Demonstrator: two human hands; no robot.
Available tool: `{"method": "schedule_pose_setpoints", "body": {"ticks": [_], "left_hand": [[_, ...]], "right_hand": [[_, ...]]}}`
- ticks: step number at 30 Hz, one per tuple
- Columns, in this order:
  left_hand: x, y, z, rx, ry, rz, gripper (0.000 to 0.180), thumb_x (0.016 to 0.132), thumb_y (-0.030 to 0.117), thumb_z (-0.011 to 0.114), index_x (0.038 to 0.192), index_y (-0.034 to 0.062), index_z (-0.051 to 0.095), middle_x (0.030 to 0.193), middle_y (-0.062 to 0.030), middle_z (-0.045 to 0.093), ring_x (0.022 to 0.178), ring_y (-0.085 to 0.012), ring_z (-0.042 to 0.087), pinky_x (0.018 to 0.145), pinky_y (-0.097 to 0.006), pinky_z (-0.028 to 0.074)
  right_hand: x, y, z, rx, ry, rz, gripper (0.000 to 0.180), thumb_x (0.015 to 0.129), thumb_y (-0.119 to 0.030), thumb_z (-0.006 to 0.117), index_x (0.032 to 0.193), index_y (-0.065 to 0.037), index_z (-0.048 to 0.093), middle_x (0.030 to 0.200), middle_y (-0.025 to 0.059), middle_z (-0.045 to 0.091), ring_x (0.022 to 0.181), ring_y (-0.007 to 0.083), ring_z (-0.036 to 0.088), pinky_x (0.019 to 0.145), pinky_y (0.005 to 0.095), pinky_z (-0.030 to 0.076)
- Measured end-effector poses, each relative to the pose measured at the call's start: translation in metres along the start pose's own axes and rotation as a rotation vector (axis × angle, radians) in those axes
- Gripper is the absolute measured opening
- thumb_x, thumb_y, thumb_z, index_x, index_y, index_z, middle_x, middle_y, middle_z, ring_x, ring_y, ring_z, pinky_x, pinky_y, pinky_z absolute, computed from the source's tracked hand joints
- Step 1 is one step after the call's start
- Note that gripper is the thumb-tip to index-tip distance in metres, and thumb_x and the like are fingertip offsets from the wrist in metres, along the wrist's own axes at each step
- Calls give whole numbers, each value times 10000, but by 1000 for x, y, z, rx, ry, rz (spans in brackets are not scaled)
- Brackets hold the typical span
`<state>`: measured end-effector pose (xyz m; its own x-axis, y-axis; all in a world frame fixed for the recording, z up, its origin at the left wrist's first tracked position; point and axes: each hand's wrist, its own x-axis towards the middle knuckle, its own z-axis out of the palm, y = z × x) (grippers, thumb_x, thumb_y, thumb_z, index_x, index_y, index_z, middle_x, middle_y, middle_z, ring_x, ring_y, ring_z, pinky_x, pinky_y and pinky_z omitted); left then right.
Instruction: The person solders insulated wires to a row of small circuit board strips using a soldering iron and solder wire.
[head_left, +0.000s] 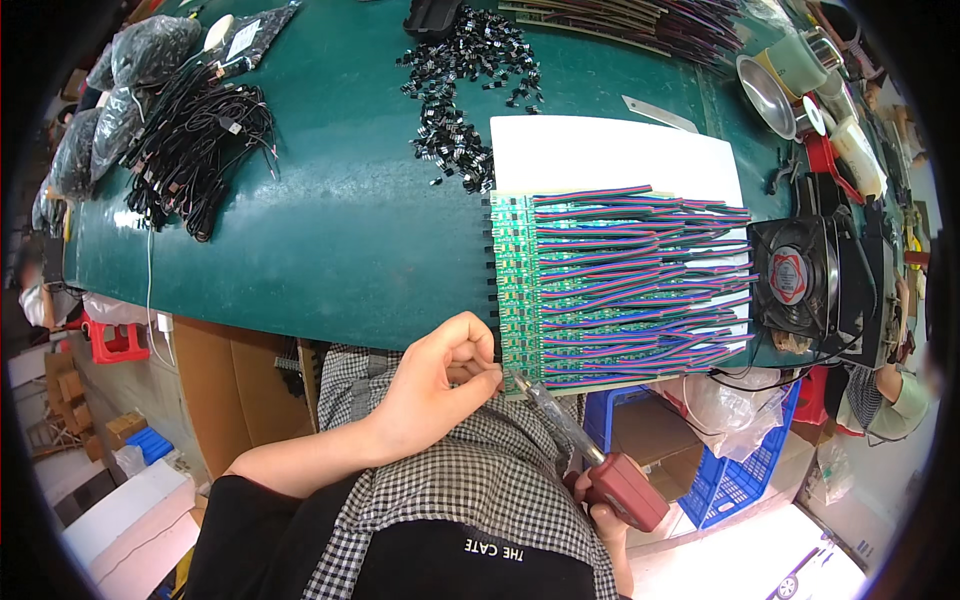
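Note:
My left hand is at the lower left corner of a green circuit board panel, thumb and forefinger pinched together. What they hold, if anything, is too small to make out. My right hand grips a soldering iron by its dark red handle. Its metal tip points up and left, close to the fingertips of my left hand at the board's lower edge. Small black parts line the panel's left edge. Bundles of red, blue and black wires run rightward from the panel.
A white sheet lies under the panel on the green table. Beyond it are loose black connectors and a knife blade. Black cables lie left. A fan stands right, a blue crate below.

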<state>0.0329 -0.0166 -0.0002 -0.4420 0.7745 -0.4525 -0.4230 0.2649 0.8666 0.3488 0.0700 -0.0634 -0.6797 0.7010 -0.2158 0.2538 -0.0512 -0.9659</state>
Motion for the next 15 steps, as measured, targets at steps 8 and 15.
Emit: {"method": "schedule_pose_setpoints", "body": {"ticks": [8,15], "left_hand": [[0,1,1,25,2,10,153,852,-65,538,884,28,421,777,-24,574,730,-75,588,661,-225,482],[1,-1,-1,9,-11,9,154,852,-67,537,887,30,423,786,-21,576,743,-73,588,674,-225,485]], "right_hand": [[5,-4,4,48,-14,-8,765,676,-563,740,1129,25,557,848,86,670,743,226,661,700,329,520],[7,-2,3,-41,-23,-68,758,673,-568,740,1114,24,563,829,79,666,720,223,660,682,315,522]]}}
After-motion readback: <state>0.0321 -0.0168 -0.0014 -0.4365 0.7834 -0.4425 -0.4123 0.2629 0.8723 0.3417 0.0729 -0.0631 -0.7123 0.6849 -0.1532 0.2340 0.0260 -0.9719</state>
